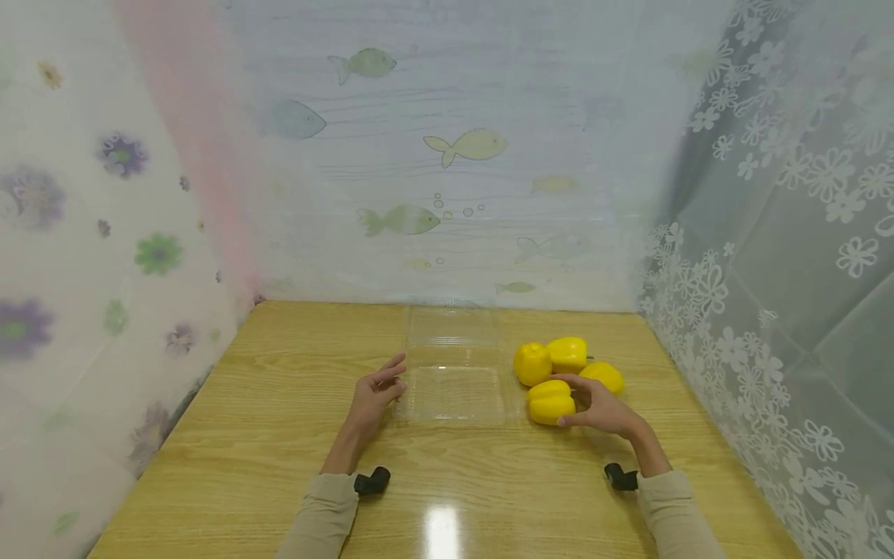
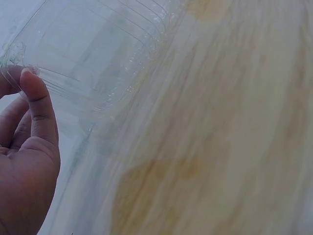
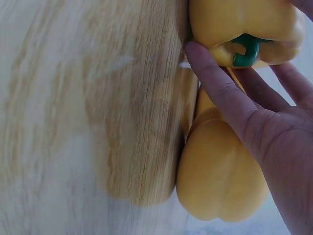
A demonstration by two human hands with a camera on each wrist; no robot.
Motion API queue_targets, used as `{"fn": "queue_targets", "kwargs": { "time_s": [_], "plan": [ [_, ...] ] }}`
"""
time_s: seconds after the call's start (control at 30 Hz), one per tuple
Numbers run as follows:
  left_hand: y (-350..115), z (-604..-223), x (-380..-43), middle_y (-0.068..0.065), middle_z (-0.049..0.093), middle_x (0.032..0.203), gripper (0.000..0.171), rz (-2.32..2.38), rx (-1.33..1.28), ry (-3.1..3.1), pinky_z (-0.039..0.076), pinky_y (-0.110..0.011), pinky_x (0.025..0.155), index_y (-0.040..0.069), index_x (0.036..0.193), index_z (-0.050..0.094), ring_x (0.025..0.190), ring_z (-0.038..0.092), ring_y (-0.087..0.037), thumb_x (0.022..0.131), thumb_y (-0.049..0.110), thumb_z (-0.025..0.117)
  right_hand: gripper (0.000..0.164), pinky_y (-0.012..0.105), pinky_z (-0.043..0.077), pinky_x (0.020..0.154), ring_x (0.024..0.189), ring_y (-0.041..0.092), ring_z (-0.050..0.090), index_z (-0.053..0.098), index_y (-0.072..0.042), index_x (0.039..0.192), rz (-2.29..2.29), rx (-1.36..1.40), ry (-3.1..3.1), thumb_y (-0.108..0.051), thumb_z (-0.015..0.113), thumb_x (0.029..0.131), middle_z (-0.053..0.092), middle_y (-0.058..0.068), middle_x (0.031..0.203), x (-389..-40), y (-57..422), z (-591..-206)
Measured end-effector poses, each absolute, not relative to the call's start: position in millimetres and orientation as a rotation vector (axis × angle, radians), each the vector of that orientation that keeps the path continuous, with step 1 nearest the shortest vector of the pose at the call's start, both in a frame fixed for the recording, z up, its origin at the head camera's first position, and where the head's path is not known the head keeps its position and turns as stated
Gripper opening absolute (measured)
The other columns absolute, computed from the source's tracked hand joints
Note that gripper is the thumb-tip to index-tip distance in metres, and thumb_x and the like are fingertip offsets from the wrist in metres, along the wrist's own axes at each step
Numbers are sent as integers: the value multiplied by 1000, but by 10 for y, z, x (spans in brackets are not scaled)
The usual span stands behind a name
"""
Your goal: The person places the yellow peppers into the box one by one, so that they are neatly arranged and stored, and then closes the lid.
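Wood-grain table bore one clear plastic container, opened; four yellow peppers clustered at its right.

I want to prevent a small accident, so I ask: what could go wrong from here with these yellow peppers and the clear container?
The grasped pepper is rounded and smooth, so it might slip from the right hand. Other peppers sit close to that hand and could be nudged and roll. The left hand pinches only the edge of the clear container, which might shift or bend if bumped.
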State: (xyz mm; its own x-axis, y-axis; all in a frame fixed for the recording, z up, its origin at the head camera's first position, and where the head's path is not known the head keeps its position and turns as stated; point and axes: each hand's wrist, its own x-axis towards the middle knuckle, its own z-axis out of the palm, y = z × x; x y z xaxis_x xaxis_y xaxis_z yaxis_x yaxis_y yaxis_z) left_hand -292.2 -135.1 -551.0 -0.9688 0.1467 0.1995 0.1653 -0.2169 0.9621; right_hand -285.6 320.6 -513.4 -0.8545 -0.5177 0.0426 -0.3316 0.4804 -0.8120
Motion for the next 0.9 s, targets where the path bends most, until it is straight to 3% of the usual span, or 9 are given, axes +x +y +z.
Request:
{"fn": "queue_targets", "kwargs": {
  "time_s": [0.33,0.43,0.67,0.77,0.9],
  "plan": [
    [-1345,-5526,-2933,-21,39,159,44,-2416,-368,-1953,47,-15,67,-22,136,49,84,55,-5,94,-14,59,80,24,43,106,136,43,48,44,0,151,-1333,-747,2504,-19,84,85,47,20,153,-2837,3208,-5118],
    [-1349,-5533,-2938,-21,38,160,44,-2428,-368,-1952,47,-15,67,-20,137,49,84,55,-5,95,-14,58,79,31,43,109,136,42,48,45,0,151,-1327,-746,2518,-20,84,85,48,19,153,-2832,3205,-5120],
    [-1350,-5537,-2931,-19,39,160,43,-2439,-364,-1949,47,-16,67,-20,138,49,84,55,-6,96,-15,57,79,61,37,110,137,45,47,43,2,151,-1331,-735,2516,-20,83,87,46,22,154,-2808,3195,-5108],
    [-1343,-5536,-2933,-19,40,159,43,-2442,-363,-1936,47,-16,66,-21,137,49,84,55,-6,96,-16,56,79,63,37,110,136,44,48,42,3,151,-1335,-734,2515,-20,82,87,46,22,153,-2803,3198,-5108],
    [-1336,-5535,-2932,-21,40,159,43,-2437,-373,-1922,46,-15,65,-23,136,48,83,55,-5,95,-16,56,80,56,42,110,135,37,51,44,1,151,-1307,-712,2548,-22,83,86,49,18,152,-2803,3210,-5118]
  ]
}}
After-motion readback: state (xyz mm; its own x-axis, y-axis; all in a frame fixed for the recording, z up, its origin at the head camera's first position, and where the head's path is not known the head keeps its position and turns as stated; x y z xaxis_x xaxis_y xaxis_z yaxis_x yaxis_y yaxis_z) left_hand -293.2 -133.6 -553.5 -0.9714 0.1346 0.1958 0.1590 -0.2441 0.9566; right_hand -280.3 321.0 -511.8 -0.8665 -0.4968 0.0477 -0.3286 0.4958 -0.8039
